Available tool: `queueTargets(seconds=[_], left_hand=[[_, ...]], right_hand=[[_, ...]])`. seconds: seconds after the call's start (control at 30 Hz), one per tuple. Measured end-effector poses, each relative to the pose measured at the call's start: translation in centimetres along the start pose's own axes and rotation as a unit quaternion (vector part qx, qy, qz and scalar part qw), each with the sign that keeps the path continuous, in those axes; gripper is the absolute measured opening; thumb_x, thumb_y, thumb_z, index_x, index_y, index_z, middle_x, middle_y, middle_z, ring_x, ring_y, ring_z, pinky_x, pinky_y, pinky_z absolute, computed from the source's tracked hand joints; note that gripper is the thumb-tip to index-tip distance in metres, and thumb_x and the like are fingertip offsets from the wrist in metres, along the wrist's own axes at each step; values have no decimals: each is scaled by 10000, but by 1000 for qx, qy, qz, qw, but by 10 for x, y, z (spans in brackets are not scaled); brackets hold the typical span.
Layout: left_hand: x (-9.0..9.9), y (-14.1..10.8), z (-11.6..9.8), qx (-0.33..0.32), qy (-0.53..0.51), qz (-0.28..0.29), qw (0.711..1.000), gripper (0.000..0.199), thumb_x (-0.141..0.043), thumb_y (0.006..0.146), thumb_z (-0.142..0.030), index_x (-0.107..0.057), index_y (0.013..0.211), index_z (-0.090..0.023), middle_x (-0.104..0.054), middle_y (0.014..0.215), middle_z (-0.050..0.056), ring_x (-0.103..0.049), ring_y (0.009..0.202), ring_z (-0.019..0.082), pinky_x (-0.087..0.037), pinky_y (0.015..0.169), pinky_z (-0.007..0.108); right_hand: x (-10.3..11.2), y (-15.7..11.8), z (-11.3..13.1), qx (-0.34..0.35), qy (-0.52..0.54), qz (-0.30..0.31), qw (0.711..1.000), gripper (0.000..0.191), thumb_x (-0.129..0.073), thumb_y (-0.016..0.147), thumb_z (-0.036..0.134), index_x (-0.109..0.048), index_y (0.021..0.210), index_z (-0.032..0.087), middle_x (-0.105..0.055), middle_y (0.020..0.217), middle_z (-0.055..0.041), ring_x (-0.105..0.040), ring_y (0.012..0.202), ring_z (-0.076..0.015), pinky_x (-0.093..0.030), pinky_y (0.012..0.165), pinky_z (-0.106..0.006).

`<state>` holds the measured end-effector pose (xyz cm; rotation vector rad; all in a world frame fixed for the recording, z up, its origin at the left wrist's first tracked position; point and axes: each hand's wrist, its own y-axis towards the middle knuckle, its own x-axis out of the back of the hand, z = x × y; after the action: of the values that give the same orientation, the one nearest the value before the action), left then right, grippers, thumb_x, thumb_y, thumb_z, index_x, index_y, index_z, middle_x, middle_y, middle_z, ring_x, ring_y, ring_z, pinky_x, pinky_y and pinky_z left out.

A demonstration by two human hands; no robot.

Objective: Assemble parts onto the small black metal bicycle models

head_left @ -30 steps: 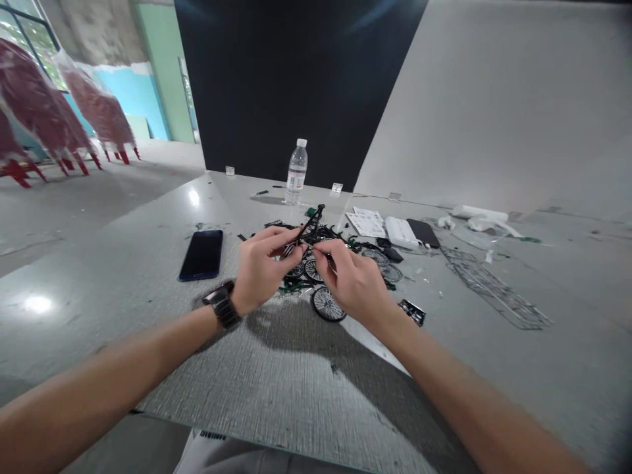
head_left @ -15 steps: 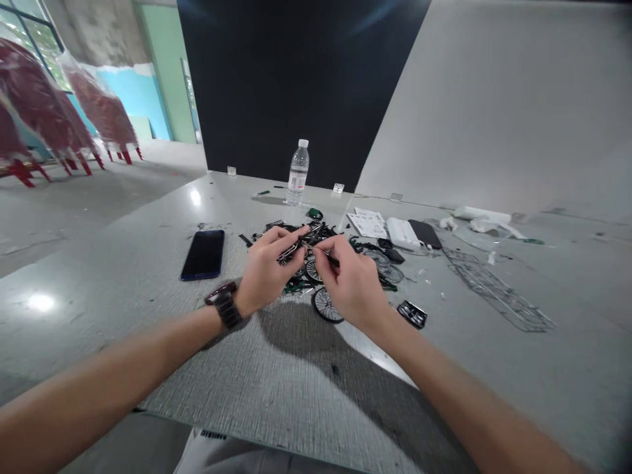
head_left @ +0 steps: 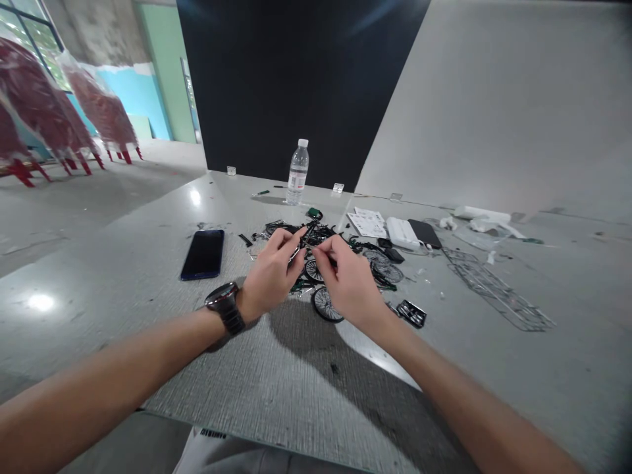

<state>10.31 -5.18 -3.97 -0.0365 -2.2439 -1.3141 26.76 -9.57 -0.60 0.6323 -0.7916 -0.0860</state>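
Note:
My left hand, with a black watch on its wrist, is closed on a small dark part above a pile of black and dark green model bicycle pieces. Thumb and forefinger of my right hand are pinched together close to that part; what they hold is too small to name. A black spoked wheel lies below, between the hands, partly behind the right one. To the right of the pile is a small black tray of tiny pieces.
A phone lies left of my hands. Behind the pile stands a water bottle. Papers, a white box, a wire-like grey frame and plastic wrapping are at the right. Covered red chairs stand far left.
My left hand has turned, tilting the held part more upright, and its wrist and watch have rolled slightly. The right hand has barely shifted and stays pinched.

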Motion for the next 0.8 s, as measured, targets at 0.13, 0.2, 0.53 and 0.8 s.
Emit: queueTargets(seconds=[0.13, 0.2, 0.53, 0.8], left_hand=[[2, 0, -1, -8, -4, 9, 1000, 374, -487, 1023, -199, -555, 1386, -136, -583, 1009, 81, -587, 880, 179, -539, 818, 335], [2, 0, -2, -12, -5, 10, 1000, 370, -490, 1026, -210, -555, 1382, -134, -592, 1009, 83, -592, 881, 183, -543, 807, 342], [-2, 0, -1, 4, 18, -2, 1000, 372, -508, 1016, -191, -566, 1382, -154, -591, 1001, 71, -592, 867, 169, -541, 808, 327], [-1, -1, -1, 13, -6, 18, 1000, 375, -510, 1015, -189, -562, 1377, -106, -611, 1013, 95, -603, 874, 185, -544, 832, 367]], right_hand=[[6, -1, -9, 164, -225, 8, 960, 211, -365, 1042, 212, -540, 926, 195, -591, 680, -8, -396, 458, -111, -232, 461, -278], [8, 0, -11, 197, -314, 10, 929, 263, -332, 1040, 176, -570, 929, 195, -627, 723, -26, -399, 464, -116, -191, 464, -292], [1, 0, -8, 128, -287, 8, 949, 293, -330, 1085, 249, -576, 951, 162, -650, 882, -87, -542, 612, -153, -305, 493, -278], [3, -1, -3, 229, -404, -29, 885, 262, -374, 1014, 69, -601, 925, 164, -615, 813, -84, -568, 693, -188, -421, 630, -298]])
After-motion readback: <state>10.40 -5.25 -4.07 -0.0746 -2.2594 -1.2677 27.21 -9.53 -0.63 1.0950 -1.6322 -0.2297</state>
